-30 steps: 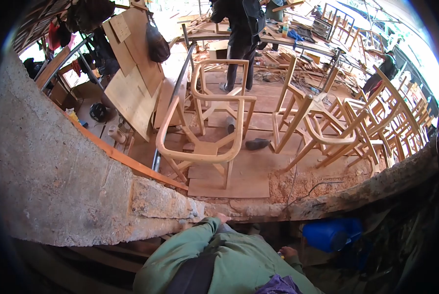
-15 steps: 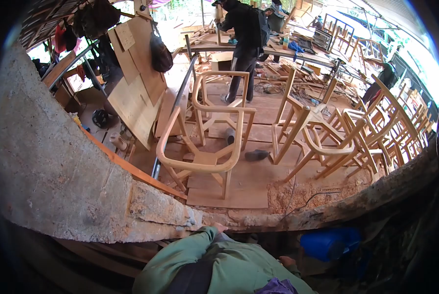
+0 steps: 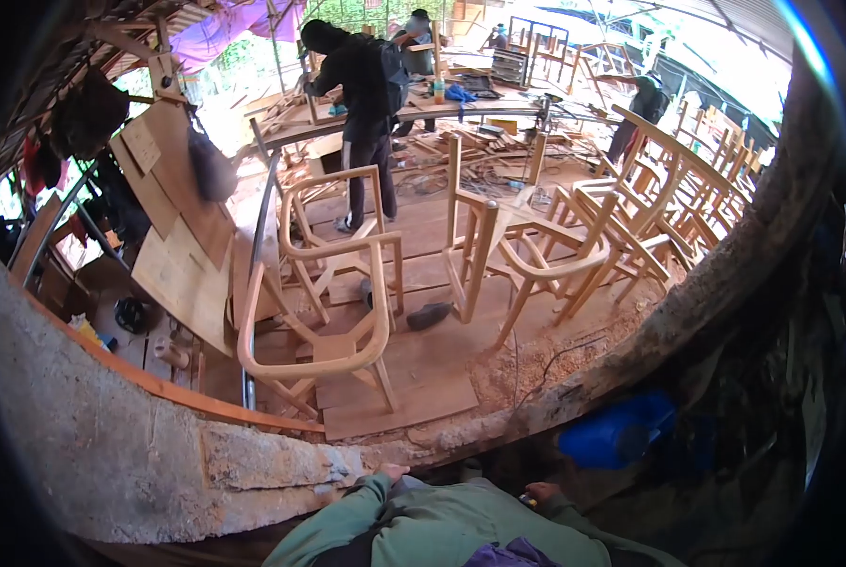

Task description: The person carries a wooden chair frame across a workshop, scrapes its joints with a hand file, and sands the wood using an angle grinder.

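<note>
My left hand (image 3: 394, 470) rests at the rough edge of the concrete wall (image 3: 281, 463), at the end of a green sleeve. Its fingers are small and partly hidden, so what they touch or hold is unclear. My right hand (image 3: 541, 492) is low by my body, closed around a small yellowish thing I cannot make out. Beyond the wall stands a wooden chair frame (image 3: 319, 364) with a curved rail, and a second chair frame (image 3: 333, 248) is behind it. A blue container (image 3: 621, 432) lies in the dark area right of my right hand.
Several more chair frames (image 3: 560, 269) stand at the right. A dark shoe (image 3: 429, 316) lies on the floor. A person in black (image 3: 366, 104) stands at a cluttered workbench (image 3: 300, 128); other people are farther back. Plywood sheets (image 3: 185, 279) lean at the left, near a hanging bag (image 3: 212, 168).
The view has turned and tilted up, so the chairs appear farther left and more of the person in black shows. Both of my hands stay near the wall and my body.
</note>
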Tool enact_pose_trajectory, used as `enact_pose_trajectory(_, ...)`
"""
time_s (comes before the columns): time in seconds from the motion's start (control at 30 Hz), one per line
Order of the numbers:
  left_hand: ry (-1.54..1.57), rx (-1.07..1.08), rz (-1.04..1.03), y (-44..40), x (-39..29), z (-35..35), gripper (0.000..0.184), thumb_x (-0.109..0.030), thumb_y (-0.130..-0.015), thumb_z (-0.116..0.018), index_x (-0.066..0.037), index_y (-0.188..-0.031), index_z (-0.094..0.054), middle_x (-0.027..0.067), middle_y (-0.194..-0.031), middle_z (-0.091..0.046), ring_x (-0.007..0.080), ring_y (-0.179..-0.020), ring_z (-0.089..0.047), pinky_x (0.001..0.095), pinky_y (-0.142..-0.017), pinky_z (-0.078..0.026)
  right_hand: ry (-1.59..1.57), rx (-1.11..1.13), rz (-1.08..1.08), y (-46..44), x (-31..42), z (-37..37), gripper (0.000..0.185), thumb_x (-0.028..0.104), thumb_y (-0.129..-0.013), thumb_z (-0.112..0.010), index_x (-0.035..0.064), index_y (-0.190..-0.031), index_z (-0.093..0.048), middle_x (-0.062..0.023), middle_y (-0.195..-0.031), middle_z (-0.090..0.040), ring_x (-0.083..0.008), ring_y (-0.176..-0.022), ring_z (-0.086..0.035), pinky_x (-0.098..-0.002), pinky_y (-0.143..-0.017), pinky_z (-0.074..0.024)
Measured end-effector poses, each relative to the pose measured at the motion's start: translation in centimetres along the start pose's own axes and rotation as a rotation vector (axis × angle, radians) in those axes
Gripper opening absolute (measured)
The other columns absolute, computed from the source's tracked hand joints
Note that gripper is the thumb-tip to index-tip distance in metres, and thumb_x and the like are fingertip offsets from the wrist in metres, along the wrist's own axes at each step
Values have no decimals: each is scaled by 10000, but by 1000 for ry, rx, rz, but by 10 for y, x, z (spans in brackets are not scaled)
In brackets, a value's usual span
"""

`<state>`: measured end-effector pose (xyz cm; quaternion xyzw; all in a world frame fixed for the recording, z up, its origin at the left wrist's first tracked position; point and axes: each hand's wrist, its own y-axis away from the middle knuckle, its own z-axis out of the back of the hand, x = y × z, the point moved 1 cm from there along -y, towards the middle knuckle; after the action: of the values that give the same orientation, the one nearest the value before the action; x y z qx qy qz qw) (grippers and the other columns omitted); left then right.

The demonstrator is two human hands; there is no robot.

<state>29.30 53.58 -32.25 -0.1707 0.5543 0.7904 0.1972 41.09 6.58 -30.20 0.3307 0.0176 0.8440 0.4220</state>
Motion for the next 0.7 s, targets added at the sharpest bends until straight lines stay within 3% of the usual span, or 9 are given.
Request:
enact_pose_trajectory(0.03,15,9,-8,-5,5,-1,472,-463,-809,-663,-43,-1020,-711,127,-1012,-702,238,-942,-656,340,-872,-480,36,11,36,0,1,2,305,250,-853,-637,125,-1130,-615,-97,-990,-682,-249,-898,-673,-369,-852,-540)
enact_pose_trajectory(0.13,11,55,-4,-8,0,1,464,-456,-815,-658,-50,-1034,-709,126,-1018,-701,242,-939,-655,338,-873,-478,-1254,-259,-993,-13,4,-5,299,346,-881,-641,134,-1086,-588,-72,-826,-604,-235,-702,-628,-389,-608,-555)
enact_pose_trajectory(0.23,-22,56,-36,-6,-4,4,460,-461,-829,-639,-54,-1031,-709,127,-1013,-700,256,-922,-658,348,-865,-482,-1513,-696,-910,-3,-2,35,375,464,-914,-563,122,-1061,-525,-56,-796,-534,-191,-602,-558,-324,-468,-479)
enact_pose_trajectory(0.37,-77,64,-23,-18,4,3,462,-482,-841,-609,-61,-998,-716,126,-999,-699,271,-888,-662,371,-839,-492,-1047,-1246,-701,-26,23,171,420,475,-940,-519,96,-1121,-512,-8,-763,-505,-91,-541,-456,-195,-399,-325)
enact_pose_trajectory(0.43,-76,96,9,-20,2,6,444,-490,-839,-615,-89,-1010,-701,96,-997,-677,251,-892,-638,381,-785,-498,-818,-1371,-498,-19,19,252,562,440,-957,-509,27,-1330,-434,-126,-1146,-545,-174,-919,-558,-278,-754,-470)
enact_pose_trajectory(0.47,-89,124,11,-28,5,6,430,-492,-835,-626,-114,-1030,-685,66,-998,-656,228,-904,-613,385,-737,-502,-690,-1423,-443,-16,51,300,608,429,-969,-493,-2,-1383,-379,-175,-1310,-470,-230,-1147,-490,-351,-935,-423)
enact_pose_trajectory(0.5,-101,153,14,-32,6,7,419,-495,-831,-638,-140,-1051,-668,37,-999,-635,206,-916,-589,390,-689,-507,-290,-1635,-206,-17,33,333,586,358,-950,-561,4,-1381,-382,-151,-1304,-483,-210,-1111,-520,-316,-919,-443)
enact_pose_trajectory(0.57,-103,161,29,-30,0,7,419,-496,-829,-637,-139,-1048,-669,31,-1001,-634,198,-907,-591,387,-697,-509,-339,-1693,22,-12,118,411,593,290,-932,-608,-10,-1383,-367,-181,-1373,-430,-264,-1256,-439,-376,-1028,-378)
enact_pose_trajectory(0.7,-63,158,9,-31,0,8,430,-504,-829,-630,-146,-1064,-672,22,-1029,-635,191,-916,-589,388,-716,-515,-28,-1795,-30,-11,208,502,691,267,-873,-690,11,-1409,-336,-190,-1432,-369,-293,-1324,-369,-427,-1077,-311)
